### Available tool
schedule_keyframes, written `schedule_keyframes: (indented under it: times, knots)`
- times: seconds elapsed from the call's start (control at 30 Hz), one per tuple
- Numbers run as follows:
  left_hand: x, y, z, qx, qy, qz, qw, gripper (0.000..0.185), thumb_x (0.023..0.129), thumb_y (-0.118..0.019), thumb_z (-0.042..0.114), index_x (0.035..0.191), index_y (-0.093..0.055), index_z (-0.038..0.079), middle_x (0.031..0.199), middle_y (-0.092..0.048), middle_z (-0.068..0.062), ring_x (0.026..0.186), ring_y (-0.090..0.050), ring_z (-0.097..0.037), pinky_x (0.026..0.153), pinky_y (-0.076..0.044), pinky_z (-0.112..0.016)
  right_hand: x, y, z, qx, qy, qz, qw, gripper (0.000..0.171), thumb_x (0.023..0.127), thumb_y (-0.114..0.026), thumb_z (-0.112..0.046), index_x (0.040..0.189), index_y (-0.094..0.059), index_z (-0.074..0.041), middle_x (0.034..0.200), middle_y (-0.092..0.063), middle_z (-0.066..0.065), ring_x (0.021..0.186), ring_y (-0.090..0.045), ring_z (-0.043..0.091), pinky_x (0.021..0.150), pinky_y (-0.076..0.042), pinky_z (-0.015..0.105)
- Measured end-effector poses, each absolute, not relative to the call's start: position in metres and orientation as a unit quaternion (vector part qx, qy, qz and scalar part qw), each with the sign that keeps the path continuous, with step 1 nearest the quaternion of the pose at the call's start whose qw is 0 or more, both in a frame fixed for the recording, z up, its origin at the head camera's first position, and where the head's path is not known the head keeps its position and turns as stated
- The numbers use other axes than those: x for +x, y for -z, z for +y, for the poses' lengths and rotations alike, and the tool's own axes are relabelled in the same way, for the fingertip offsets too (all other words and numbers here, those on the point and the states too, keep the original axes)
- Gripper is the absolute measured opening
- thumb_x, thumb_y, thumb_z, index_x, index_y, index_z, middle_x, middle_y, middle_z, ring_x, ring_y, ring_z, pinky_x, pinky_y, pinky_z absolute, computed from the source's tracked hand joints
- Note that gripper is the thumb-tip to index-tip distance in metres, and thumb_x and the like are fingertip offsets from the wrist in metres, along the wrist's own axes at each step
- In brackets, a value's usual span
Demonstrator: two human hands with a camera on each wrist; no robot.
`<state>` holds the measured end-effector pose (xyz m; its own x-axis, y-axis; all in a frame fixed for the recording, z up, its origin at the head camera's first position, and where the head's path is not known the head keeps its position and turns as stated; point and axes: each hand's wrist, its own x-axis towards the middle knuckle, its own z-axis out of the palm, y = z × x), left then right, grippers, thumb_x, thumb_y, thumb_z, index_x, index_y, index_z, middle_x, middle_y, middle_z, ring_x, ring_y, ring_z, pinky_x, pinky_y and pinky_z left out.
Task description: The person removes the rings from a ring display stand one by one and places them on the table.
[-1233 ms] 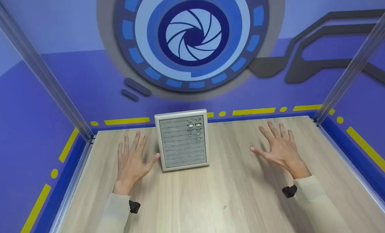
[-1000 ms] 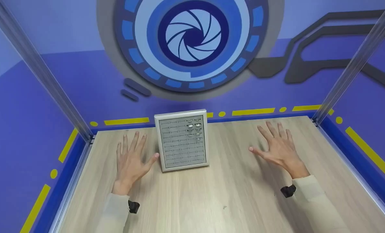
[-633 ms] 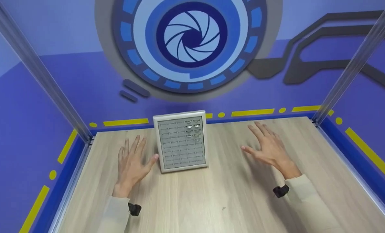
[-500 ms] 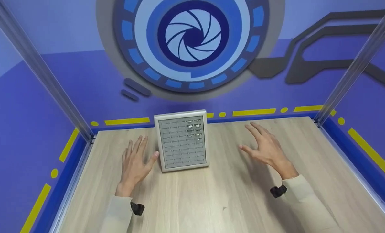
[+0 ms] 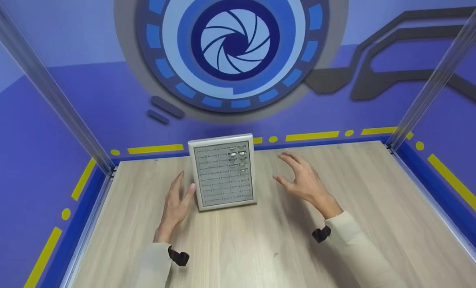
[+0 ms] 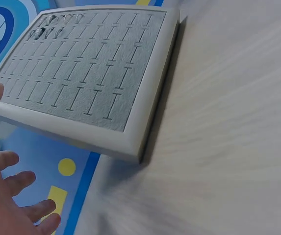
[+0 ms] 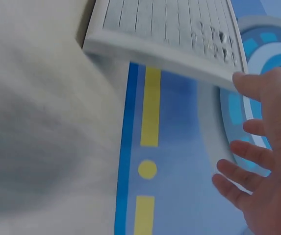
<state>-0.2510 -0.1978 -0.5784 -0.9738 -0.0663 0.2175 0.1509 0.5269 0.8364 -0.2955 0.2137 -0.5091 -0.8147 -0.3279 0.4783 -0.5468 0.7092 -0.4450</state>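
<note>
The blue and purple wall [image 5: 102, 100] behind the tray carries a big aperture emblem [image 5: 234, 44], straight above the tray, with yellow dashes [image 5: 156, 149] running along its foot on either side of the tray's far edge. Two metal posts [image 5: 42, 84] rise at the corners, well apart from the tray to left and right. The pale wooden table [image 5: 261, 248] spreads out around the tray on every side.

The grey ring display tray [image 5: 224, 172] lies toward the back of that surface, a few small rings [image 5: 238, 154] seated in slots at its far right corner; the rest of its slots look unfilled.

The left hand [image 5: 178, 202] sits just beside the tray's left edge, fingers straight, thumb at or touching the frame, holding nothing. The right hand [image 5: 301, 180] hovers near the tray's right side, fingers spread and relaxed, holding nothing either.

I'd worry that a lopsided lift, one hand ahead of the other, tips the tray and the loosely seated rings slide out. A smooth frame could also slip from flat fingers.
</note>
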Motion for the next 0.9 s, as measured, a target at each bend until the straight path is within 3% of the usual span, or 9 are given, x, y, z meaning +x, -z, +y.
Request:
schedule_keyframes:
  times: [0.63,0.9]
  knots:
    - [-0.252,0.605,-0.176,-0.035,0.569,-0.815,0.103,0.06,0.112,-0.053,0.009,0.167,-0.03,0.003,0.173,-0.033,-0.02,0.155,-0.041,-0.043,0.129,-0.039,-0.049,-0.303,0.526,0.137,0.318,-0.325,-0.858,0.238,0.035,0.092,-0.083,-0.007,0.125,-0.073,0.0,0.12,-0.072,0.013,0.111,-0.072,0.032,0.1,-0.063,0.047]
    - [-0.255,0.606,-0.169,-0.033,0.57,-0.814,0.111,0.062,0.11,-0.056,0.005,0.166,-0.031,0.001,0.17,-0.038,-0.021,0.151,-0.047,-0.04,0.124,-0.046,-0.048,-0.311,0.532,0.118,0.332,-0.335,-0.844,0.254,0.017,0.093,-0.08,0.002,0.11,-0.078,0.0,0.108,-0.071,0.01,0.095,-0.071,0.022,0.08,-0.066,0.034]
